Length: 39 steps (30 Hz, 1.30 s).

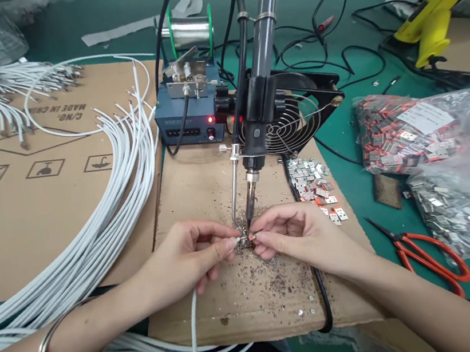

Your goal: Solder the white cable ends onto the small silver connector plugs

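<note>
My left hand (pixel 201 251) pinches the end of a white cable (pixel 194 331), whose length hangs down past the board's front edge. Facing it, my right hand (pixel 296 231) pinches a small USB connector (pixel 251 236) with a red-orange part. Cable end and connector nearly meet under the tip of a soldering iron (pixel 249 197), clamped upright in a stand. The thin metal solder feed tube (pixel 235 193) comes down beside the iron tip. Fingers partly hide both small parts, so I cannot tell whether they touch.
A blue solder feeder (pixel 184 116) with a solder spool (pixel 192 31) stands behind, near a fan (pixel 293 125). Loose connectors (pixel 308 178) lie right. Further right are bagged connectors (pixel 411 135) and orange-handled scissors (pixel 432 260). Bundled white cables (pixel 111 221) curve along the left.
</note>
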Each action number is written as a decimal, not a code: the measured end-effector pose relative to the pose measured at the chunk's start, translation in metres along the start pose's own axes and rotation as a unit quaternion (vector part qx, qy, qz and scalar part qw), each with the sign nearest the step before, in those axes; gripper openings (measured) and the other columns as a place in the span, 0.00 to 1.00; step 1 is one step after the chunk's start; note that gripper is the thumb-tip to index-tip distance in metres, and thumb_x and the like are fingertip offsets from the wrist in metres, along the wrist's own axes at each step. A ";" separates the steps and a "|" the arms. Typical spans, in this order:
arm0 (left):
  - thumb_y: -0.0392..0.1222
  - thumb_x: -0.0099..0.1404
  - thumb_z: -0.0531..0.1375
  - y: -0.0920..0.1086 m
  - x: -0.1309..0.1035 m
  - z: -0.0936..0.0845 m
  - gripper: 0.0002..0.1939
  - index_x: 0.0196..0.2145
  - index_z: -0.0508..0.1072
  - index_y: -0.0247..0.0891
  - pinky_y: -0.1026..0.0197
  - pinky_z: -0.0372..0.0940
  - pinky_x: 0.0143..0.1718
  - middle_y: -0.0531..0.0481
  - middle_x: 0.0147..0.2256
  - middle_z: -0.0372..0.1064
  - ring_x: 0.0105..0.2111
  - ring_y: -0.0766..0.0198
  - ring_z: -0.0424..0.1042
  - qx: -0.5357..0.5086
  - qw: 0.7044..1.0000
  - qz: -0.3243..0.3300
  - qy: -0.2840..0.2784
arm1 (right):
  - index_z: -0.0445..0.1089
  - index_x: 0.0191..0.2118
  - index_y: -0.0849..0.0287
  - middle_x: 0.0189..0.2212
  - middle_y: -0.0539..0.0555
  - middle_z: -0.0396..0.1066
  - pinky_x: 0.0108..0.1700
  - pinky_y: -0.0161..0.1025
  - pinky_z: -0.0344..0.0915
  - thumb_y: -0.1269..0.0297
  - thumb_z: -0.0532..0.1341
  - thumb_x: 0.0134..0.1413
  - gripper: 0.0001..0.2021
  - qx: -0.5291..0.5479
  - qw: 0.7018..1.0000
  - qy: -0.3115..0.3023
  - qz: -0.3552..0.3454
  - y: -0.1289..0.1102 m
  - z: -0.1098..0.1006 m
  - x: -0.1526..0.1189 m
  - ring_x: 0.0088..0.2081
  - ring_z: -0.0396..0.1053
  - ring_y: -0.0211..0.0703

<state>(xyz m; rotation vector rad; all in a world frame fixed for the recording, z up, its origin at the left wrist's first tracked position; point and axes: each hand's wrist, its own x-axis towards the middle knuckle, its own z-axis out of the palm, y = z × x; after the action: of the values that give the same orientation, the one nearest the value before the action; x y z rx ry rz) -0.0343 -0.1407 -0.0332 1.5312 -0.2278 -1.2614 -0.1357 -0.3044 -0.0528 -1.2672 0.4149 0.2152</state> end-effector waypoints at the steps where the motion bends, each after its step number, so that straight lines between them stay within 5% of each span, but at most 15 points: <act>1: 0.39 0.53 0.63 0.000 0.000 0.000 0.06 0.27 0.74 0.32 0.74 0.56 0.09 0.52 0.20 0.67 0.13 0.73 0.58 0.002 1.000 0.001 0.001 | 0.72 0.29 0.63 0.21 0.50 0.73 0.29 0.27 0.72 0.70 0.69 0.41 0.07 0.000 1.000 0.001 0.001 0.000 0.001 0.000 0.25 0.73 0.33; 11: 0.38 0.55 0.61 0.003 -0.001 0.003 0.09 0.20 0.74 0.33 0.75 0.54 0.09 0.56 0.12 0.60 0.10 0.74 0.55 0.024 1.000 -0.005 -0.002 | 0.70 0.30 0.63 0.21 0.50 0.73 0.25 0.28 0.73 0.69 0.69 0.41 0.08 0.029 0.997 0.064 0.010 0.001 0.009 0.001 0.23 0.73 0.34; 39: 0.40 0.54 0.61 0.004 -0.002 0.002 0.07 0.22 0.74 0.34 0.76 0.54 0.08 0.57 0.10 0.58 0.09 0.75 0.54 0.015 1.000 0.012 0.001 | 0.71 0.30 0.62 0.24 0.52 0.76 0.22 0.27 0.72 0.73 0.66 0.44 0.05 0.006 0.999 0.019 -0.036 -0.003 0.002 -0.002 0.21 0.72 0.34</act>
<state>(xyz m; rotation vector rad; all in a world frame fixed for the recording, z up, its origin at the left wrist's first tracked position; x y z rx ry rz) -0.0348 -0.1421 -0.0291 1.5515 -0.2646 -1.2433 -0.1359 -0.3029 -0.0494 -1.2745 0.4016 0.1280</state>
